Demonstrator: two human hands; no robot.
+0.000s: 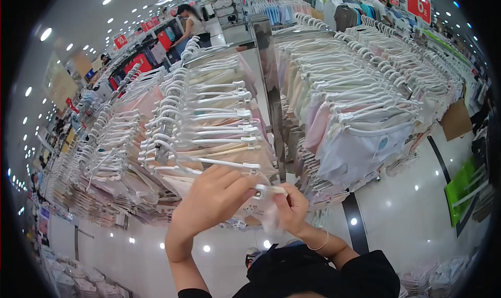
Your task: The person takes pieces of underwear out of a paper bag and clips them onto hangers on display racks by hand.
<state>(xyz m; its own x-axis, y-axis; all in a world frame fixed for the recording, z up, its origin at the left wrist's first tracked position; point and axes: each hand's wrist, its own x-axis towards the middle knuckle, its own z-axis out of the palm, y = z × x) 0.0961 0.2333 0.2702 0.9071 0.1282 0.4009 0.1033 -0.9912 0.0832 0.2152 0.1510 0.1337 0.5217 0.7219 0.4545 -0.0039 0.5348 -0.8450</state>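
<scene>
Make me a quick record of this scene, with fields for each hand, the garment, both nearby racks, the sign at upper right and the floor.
Left hand: gripping a white clip
Right hand: pinching the garment's edge beside the clip
Garment: pale, thin, hanging below the hands; exact type unclear
Left rack: pale clothes on white hangers
Right rack: more hangers; white underwear with a blue spot in front
Sign: red, with a white 6
Floor: pale, shiny, dark stripes
</scene>
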